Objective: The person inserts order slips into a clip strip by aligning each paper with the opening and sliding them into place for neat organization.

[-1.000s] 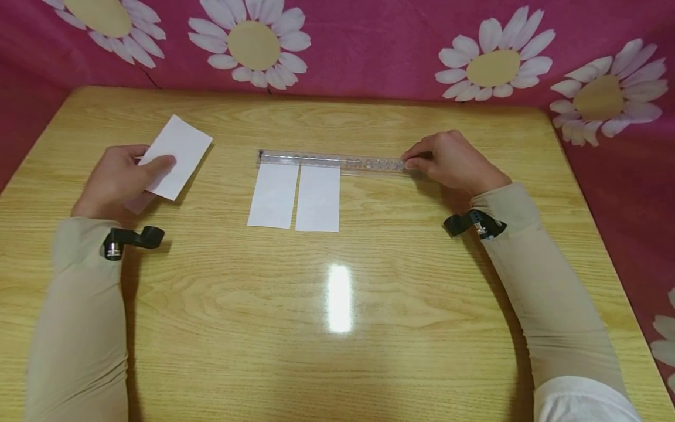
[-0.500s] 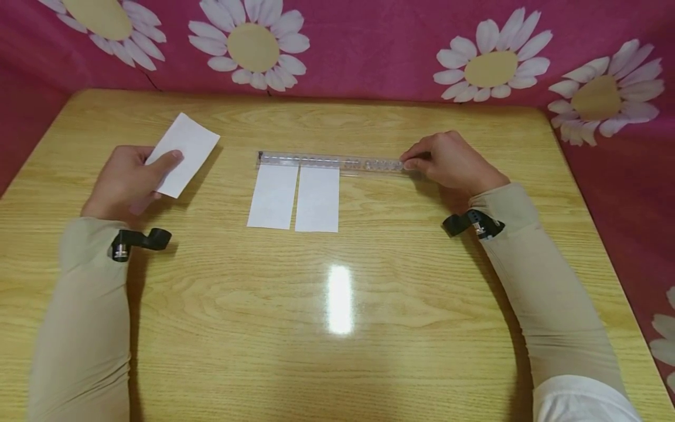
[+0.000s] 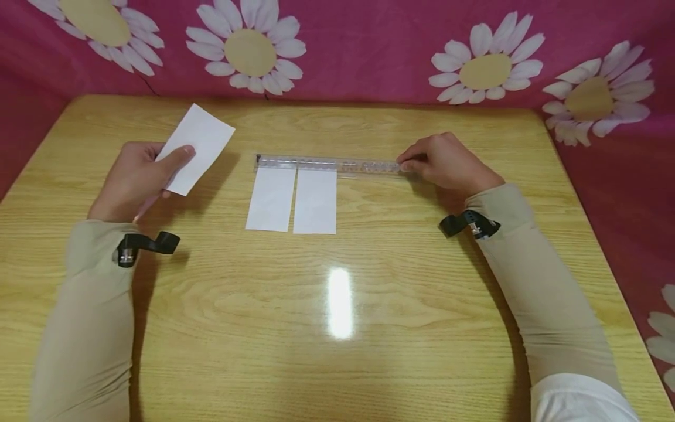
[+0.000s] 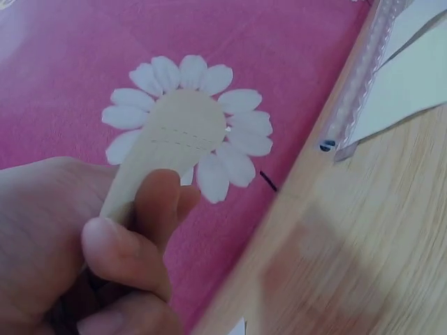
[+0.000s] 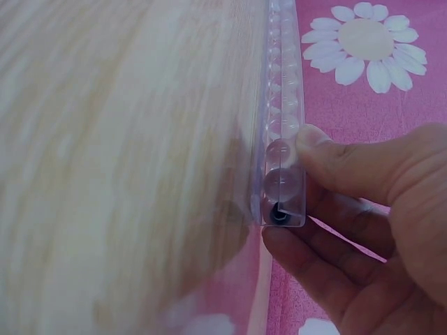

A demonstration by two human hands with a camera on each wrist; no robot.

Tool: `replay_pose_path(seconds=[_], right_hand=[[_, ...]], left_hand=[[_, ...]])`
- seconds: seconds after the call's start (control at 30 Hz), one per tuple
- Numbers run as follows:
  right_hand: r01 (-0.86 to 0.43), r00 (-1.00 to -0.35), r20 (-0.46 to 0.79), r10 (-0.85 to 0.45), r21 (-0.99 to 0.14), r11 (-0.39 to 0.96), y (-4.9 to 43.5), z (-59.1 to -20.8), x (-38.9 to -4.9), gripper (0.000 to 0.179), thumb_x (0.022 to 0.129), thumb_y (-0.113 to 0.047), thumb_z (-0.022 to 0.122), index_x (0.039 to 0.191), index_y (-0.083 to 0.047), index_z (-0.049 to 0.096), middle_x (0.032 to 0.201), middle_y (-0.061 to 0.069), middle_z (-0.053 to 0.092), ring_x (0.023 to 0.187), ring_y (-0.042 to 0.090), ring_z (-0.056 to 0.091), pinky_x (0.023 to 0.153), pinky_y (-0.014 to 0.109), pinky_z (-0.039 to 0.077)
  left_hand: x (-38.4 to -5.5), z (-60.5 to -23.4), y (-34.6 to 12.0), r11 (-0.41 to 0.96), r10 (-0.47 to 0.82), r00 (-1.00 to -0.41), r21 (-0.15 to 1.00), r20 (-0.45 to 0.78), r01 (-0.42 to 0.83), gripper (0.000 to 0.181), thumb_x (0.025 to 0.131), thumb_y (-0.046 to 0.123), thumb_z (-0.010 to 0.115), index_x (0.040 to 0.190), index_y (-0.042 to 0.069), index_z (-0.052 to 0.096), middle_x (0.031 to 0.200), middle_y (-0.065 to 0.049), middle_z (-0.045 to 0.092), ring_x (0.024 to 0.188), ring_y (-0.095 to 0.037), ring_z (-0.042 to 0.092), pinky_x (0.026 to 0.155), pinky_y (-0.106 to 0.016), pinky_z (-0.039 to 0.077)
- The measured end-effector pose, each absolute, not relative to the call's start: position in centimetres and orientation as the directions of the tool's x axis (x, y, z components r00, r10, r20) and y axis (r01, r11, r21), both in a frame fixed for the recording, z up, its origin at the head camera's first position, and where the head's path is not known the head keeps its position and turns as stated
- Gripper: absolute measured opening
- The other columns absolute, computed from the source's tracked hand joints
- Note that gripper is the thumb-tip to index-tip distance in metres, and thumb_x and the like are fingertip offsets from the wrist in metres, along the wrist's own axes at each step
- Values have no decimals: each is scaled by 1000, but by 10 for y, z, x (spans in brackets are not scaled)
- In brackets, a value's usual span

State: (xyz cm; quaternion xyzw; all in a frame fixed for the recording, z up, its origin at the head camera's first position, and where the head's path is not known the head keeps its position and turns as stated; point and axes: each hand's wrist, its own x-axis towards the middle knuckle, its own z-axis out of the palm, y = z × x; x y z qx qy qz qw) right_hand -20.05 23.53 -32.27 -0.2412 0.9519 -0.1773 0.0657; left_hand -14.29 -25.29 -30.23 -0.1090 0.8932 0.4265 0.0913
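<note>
My left hand (image 3: 132,181) holds a white paper card (image 3: 203,138) above the table's left side, thumb on top and fingers beneath. Two white paper slips, one left (image 3: 270,202) and one right (image 3: 315,204), lie side by side with a narrow gap between them. Across their top edges runs a long clear plastic strip (image 3: 348,166); in the right wrist view a row of clear round beads (image 5: 281,183) shows inside it. The right hand (image 3: 453,161) pinches the strip's right end between thumb and fingers. In the left wrist view, the held card blends with the flower behind.
A wood-grain table (image 3: 295,305) lies under everything, with a bright light reflection near its middle. Behind its far edge hangs a magenta cloth (image 3: 364,53) printed with large white daisies. Black wrist mounts sit on the left sleeve (image 3: 142,243) and right sleeve (image 3: 469,224).
The left hand has moved rightward with its card, nearer the slips. The right hand still pinches the strip's end, and both slips stay in place. The head view has shifted slightly.
</note>
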Motion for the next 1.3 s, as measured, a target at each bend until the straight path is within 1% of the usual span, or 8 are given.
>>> replay_pose_path(seconds=[0.27,0.53,0.67,0.77,0.93,1.07,1.17,1.3], right_hand=[[-459,-864,-25,-502,-368,809,236,-326,-201,21,94,-23,66,111,-15,75,111,8,74,105,22,69,93,42,55],[-479,-855,-14,-518,-358,801,235,-326,-203,21,92,-22,67,110,-14,75,110,8,75,103,23,70,93,42,55],[-480,-854,-20,-519,-355,802,234,-325,-203,21,92,-21,67,111,-14,75,110,8,75,102,22,70,93,41,55],[-473,-858,-24,-514,-357,806,234,-325,-203,21,92,-21,67,110,-14,75,110,8,75,102,22,69,93,41,55],[-465,-862,-28,-506,-353,812,235,-324,-201,21,92,-20,67,111,-14,75,110,9,75,103,22,69,93,41,55],[-468,-863,-20,-505,-350,812,236,-323,-200,21,92,-21,67,110,-13,75,110,9,75,103,22,70,93,41,55],[-468,-863,-14,-505,-351,811,236,-323,-200,21,92,-21,67,110,-13,75,110,9,75,103,22,70,92,41,55],[-463,-865,-18,-502,-358,811,237,-323,-200,21,93,-22,67,110,-13,75,110,8,75,104,22,70,92,41,55]], left_hand=[[-143,-303,-242,600,-102,-964,758,-244,-255,61,86,61,62,110,5,66,62,14,62,56,-11,55,45,-35,42],[-141,-301,-230,603,-79,-968,761,-240,-238,62,86,62,61,114,6,67,61,14,60,57,-9,54,46,-34,42],[-141,-299,-222,626,-55,-966,745,-251,-229,65,85,64,59,117,8,66,60,13,56,60,-10,53,46,-34,42],[-141,-298,-215,645,-43,-969,733,-245,-214,66,85,66,58,115,9,66,60,12,53,61,-11,52,46,-34,43],[-144,-298,-201,623,-29,-973,757,-230,-197,63,86,65,59,111,8,67,63,12,58,60,-10,52,46,-34,44],[-146,-303,-187,584,-22,-971,785,-239,-207,61,86,63,59,109,7,67,62,13,56,59,-9,51,45,-32,42],[-147,-306,-177,570,-15,-970,795,-243,-208,61,86,63,59,112,8,66,65,12,59,59,-9,51,44,-32,41],[-149,-312,-163,554,26,-965,807,-261,-203,61,87,63,57,118,11,65,70,10,60,53,-11,48,43,-31,40]])
